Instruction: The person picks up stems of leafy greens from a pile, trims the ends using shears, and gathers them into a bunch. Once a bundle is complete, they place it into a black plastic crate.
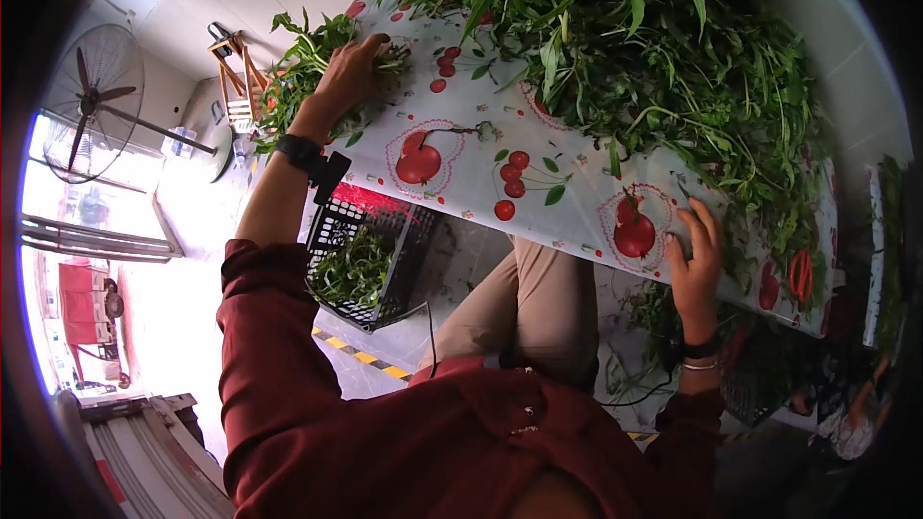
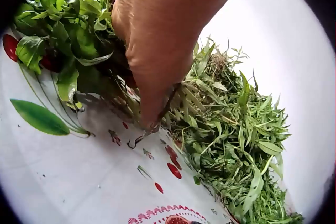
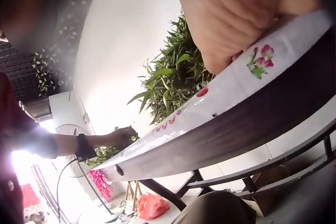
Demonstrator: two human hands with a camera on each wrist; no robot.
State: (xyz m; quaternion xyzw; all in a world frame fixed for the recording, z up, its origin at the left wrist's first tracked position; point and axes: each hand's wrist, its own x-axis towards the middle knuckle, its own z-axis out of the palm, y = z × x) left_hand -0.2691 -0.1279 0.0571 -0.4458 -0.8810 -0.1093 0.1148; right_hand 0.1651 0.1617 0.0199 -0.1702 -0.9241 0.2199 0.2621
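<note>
My left hand (image 1: 344, 82) grips a bunch of leafy greens (image 1: 298, 62) at the left end of the patterned tabletop (image 1: 471, 173). In the left wrist view the hand (image 2: 157, 45) reaches down around the stems, with broad leaves (image 2: 79, 40) to its left; its fingertips are partly hidden. On the near edge at the right, my right hand (image 1: 697, 264) rests with relaxed, slightly bent fingers and nothing visible in them. A large heap of long-leaved greens (image 1: 663, 67) lies beyond it. The right wrist view shows this hand (image 3: 236, 19) against the tabletop edge.
Red-handled scissors (image 1: 801, 276) lie at the table's right end. Below the table's left side stands a black crate (image 1: 392, 274) with greens inside. A standing fan (image 1: 91, 96) and a wooden folding stool (image 1: 240, 82) are at the left. Loose stems lie on the cloth and floor.
</note>
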